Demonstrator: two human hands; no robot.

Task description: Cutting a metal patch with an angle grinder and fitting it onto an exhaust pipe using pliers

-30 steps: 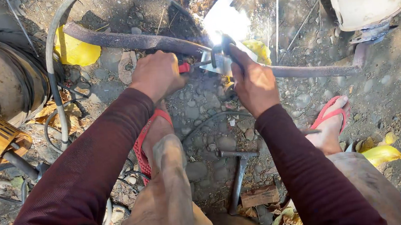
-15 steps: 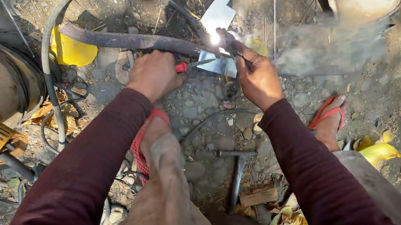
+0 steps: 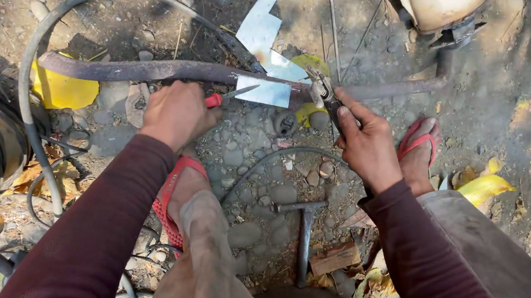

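Hard daylight glares off the metal sheet [image 3: 263, 34], with deep shadow at the top; focus is sharp throughout.

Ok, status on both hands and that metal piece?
Left hand grips red-handled tool. Right hand grips electrode holder. Sheet metal piece rests on curved bar. Hammer underfoot.

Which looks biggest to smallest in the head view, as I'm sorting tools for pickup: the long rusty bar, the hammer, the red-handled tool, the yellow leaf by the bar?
1. Long rusty bar, largest, spanning much of the view.
2. Hammer.
3. Yellow leaf, close to the hammer, so unsure.
4. Red-handled tool in the left hand, mostly hidden.
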